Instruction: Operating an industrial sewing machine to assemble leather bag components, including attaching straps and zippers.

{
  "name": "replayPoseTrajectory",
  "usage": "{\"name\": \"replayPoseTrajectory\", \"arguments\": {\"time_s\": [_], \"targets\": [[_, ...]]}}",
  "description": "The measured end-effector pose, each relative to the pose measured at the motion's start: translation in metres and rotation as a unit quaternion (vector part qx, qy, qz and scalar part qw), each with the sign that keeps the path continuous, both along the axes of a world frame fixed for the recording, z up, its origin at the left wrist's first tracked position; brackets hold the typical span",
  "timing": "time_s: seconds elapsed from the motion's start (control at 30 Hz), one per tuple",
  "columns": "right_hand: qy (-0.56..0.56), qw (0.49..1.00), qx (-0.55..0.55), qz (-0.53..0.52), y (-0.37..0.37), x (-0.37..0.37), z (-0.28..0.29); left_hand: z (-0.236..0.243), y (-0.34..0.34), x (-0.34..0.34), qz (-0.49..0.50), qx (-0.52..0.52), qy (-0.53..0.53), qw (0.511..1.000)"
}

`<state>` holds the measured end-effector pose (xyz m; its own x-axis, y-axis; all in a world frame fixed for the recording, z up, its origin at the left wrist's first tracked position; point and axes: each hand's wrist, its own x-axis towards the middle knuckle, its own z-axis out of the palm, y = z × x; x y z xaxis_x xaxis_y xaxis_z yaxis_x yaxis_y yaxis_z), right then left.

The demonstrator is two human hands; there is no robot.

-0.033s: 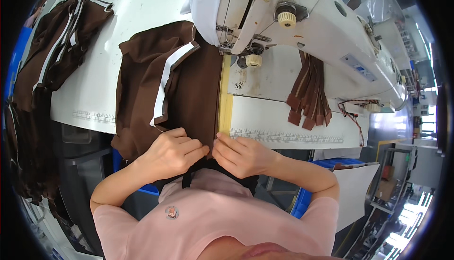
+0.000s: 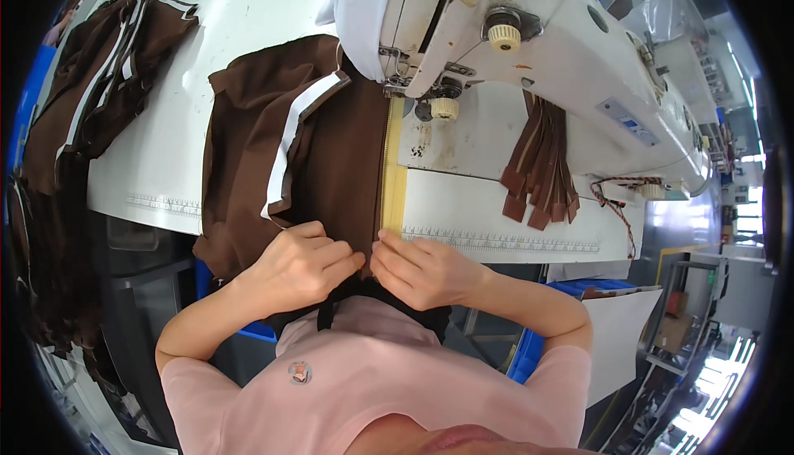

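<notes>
A brown garment piece lies on the white sewing table, its edge running under the sewing machine. Along that edge goes a yellow strip that looks like zipper tape. At the table's near edge my left hand pinches the brown fabric, fingers curled. Just beside it, my right hand is closed at the near end of the strip and the fabric edge. Its fingers cover exactly what lies between them. A white band edged in brown lies on the garment piece, left of the strip.
Brown strips lie in a bundle right of the needle area. More brown pieces with white bands hang over the table's left side. A printed ruler scale follows the near edge. Blue bins stand below, on the right.
</notes>
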<state>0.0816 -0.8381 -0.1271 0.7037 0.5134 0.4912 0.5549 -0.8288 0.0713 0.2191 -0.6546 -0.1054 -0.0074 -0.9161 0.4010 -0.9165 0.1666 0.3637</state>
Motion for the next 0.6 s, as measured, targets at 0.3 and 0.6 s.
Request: {"name": "replayPoseTrajectory", "arguments": {"time_s": [0.3, 0.6], "targets": [[-0.016, 1.0, -0.012, 0.01, -0.022, 0.03, 0.001, -0.003, -0.032, 0.037, -0.015, -0.013, -0.028, 0.999], [-0.008, 1.0, -0.021, -0.004, -0.048, 0.062, 0.001, -0.002, -0.066, 0.077, -0.047, -0.012, -0.068, 0.996]]}}
